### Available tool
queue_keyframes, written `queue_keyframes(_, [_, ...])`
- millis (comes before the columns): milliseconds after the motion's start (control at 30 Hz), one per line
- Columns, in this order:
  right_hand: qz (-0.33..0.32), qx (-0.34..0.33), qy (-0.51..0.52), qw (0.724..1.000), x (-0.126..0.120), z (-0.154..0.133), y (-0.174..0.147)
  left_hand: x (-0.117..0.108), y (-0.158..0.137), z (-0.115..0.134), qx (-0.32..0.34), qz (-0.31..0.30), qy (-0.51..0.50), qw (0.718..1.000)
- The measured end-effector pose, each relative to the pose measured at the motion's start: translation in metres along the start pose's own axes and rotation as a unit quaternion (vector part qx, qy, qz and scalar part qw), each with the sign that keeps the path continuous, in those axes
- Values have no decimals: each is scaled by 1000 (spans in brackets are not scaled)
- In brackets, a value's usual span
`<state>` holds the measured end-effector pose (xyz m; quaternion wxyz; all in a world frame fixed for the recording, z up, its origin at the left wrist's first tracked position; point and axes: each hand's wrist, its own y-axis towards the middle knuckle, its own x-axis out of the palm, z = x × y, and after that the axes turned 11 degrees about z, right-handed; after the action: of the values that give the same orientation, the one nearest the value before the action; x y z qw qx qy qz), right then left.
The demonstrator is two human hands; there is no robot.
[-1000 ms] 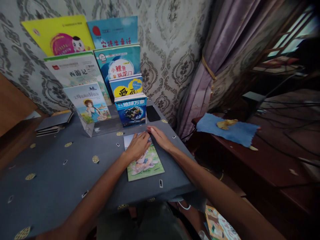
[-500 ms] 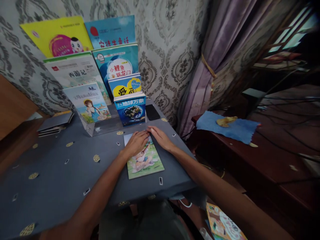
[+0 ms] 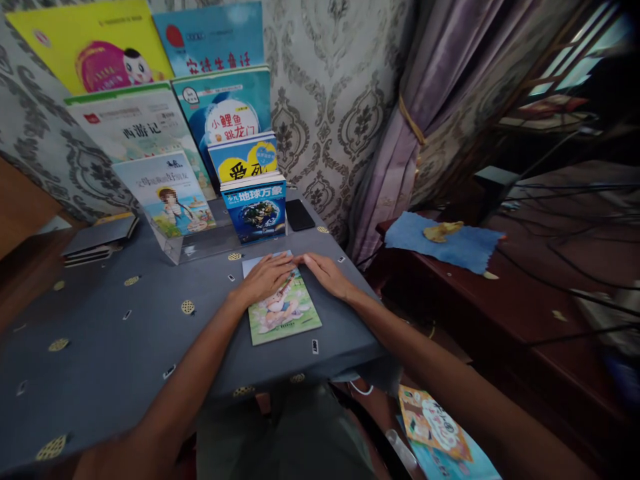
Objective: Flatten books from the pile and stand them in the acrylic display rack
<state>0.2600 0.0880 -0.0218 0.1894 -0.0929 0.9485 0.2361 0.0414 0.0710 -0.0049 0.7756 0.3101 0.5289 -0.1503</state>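
A thin picture book [image 3: 285, 313] with a green illustrated cover lies on the cloth-covered table, slightly turned. My left hand [image 3: 267, 276] rests flat across its upper part, fingers stretched out toward the upper right corner. At that corner my right hand [image 3: 325, 273] lies on its side along the book's right edge, its fingers extended and the tips meeting those of my left hand. The book's upper cover is partly hidden under my left hand. Just beyond, a clear display stand [image 3: 173, 250] holds several upright books, among them a blue earth book [image 3: 260, 212] in front.
A dark phone [image 3: 300, 215] lies right of the stand. Stacked dark folders [image 3: 100, 239] sit at the table's left. On a reddish bench to the right is a blue cloth [image 3: 405, 233]. More books [image 3: 435, 427] lie low at the right, below table level.
The whole view has shifted a little, so the stand and bench appear higher and further left. My left hand looks flatter on the cover; the right hand stays at the book's corner.
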Motion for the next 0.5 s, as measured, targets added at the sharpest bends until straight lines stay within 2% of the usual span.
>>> queue_keyframes(167, [-5,-9,-35,999,0,1,-1,-4,-4,2,7,-15,-3,1000])
queue_keyframes(500, [-13,-11,-11,1000,0,-3,-2,-3,-18,13,17,-26,18,999])
